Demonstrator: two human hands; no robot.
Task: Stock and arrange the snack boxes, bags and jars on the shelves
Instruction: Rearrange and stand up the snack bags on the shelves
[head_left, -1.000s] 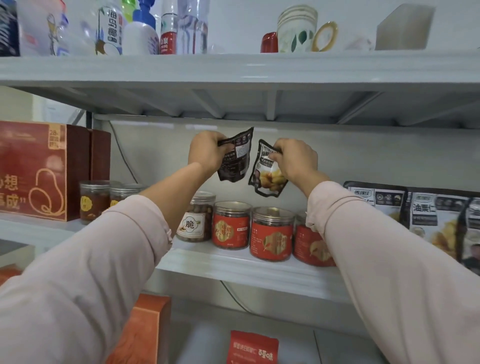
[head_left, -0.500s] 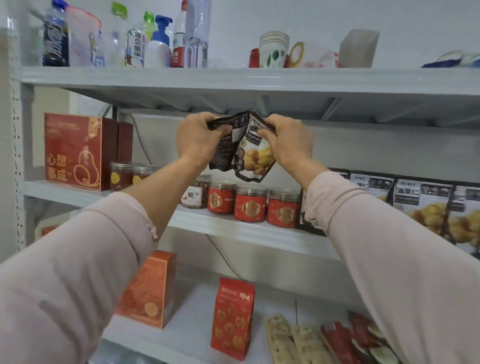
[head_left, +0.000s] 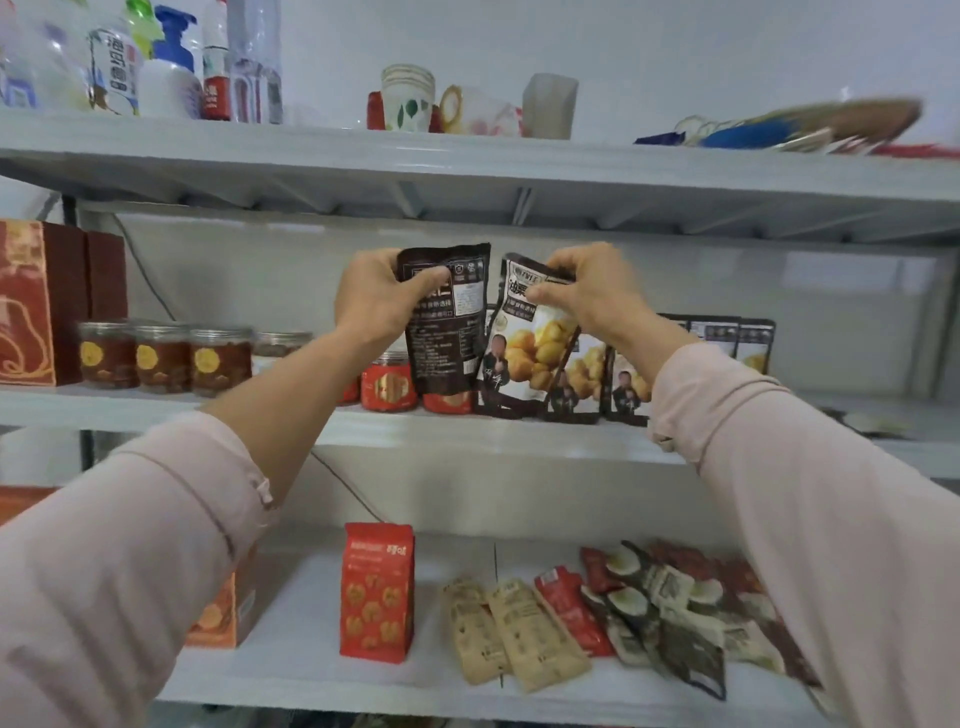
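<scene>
Both pouches came down from under the top shelf and split apart. Left hand grips the top of the back-facing pouch, hanging in front of the red jars. Front-facing pouch, just right of the jars, is pinched at its top by the right hand. Bottom edge is near the standing pouch row, so shelving looks imminent.

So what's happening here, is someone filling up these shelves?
Yes, a person is stocking snack shelves by hand. The left hand grips one dark snack pouch, back label facing the camera. The right hand pinches the top of a second pouch that pictures yellow chestnuts. Both are held in front of the middle shelf, between the red jars and a row of matching pouches.
</scene>
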